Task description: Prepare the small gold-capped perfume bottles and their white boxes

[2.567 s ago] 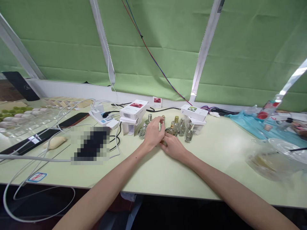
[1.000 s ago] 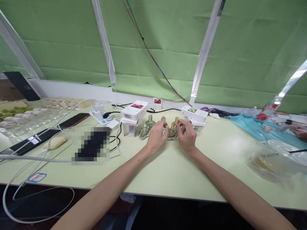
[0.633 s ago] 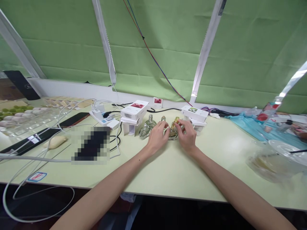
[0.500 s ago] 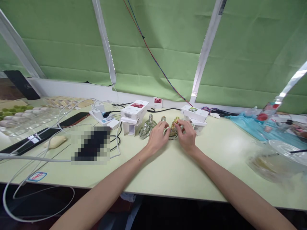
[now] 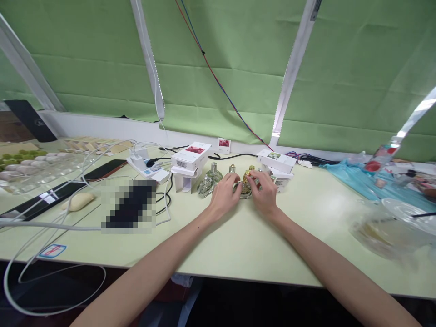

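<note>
My left hand (image 5: 225,194) is curled round the left side of a clear glass perfume bottle (image 5: 245,192) on the table. My right hand (image 5: 265,194) is at the other side, thumb and fingertips closed at its gold-coloured neck (image 5: 247,176). Most of this bottle is hidden by my fingers. Left of my left hand stands another glass perfume bottle (image 5: 208,184) with a silvery neck. The top of a further bottle (image 5: 232,168) shows just behind my left hand. More glass appears partly hidden behind my right hand.
White boxes (image 5: 191,156) are stacked left of the bottles, and other white boxes (image 5: 277,161) lie to the right. A power strip (image 5: 146,170) with cables, a pixelated dark object (image 5: 132,206) and a lidded plastic cup (image 5: 384,231) flank my arms. Blue plastic (image 5: 361,181) lies far right.
My right hand's fingers have shifted slightly at the gold neck, and the neck leans a little further left. My left hand stays nearly still.
</note>
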A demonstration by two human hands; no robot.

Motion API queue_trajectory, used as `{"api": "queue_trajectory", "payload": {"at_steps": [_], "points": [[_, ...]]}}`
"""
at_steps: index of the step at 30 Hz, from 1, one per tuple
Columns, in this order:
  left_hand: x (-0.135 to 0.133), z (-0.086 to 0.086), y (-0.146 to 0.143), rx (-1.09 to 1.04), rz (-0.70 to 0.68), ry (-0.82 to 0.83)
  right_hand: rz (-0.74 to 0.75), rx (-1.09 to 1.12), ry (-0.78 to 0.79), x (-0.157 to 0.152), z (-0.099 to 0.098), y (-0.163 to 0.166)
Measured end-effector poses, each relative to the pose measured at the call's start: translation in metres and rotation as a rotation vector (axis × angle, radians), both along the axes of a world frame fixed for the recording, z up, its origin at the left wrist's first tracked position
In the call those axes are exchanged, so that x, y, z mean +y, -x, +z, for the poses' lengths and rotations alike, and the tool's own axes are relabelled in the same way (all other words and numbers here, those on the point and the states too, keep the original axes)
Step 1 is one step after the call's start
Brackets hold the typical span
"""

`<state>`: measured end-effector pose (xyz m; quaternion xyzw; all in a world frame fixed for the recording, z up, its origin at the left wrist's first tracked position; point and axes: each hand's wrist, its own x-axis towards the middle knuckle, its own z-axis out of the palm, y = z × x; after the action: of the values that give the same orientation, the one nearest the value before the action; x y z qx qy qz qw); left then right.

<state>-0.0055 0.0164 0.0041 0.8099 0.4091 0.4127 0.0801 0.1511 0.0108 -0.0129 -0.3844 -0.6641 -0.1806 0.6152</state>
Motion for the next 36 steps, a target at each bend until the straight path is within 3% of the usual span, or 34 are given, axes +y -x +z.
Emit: {"api": "queue_trajectory", "payload": {"at_steps": [15,36], "points": [[-0.0005,-0.0013,-0.0011,0.017,-0.003,0.008,-0.015,-0.015,0.154,0.0008,-0.0056,-0.0019],[-0.0007,-0.0005,-0.0010,0.025,-0.014,0.015,-0.015,-0.036,0.180,0.0016,-0.0072,-0.0018]]}}
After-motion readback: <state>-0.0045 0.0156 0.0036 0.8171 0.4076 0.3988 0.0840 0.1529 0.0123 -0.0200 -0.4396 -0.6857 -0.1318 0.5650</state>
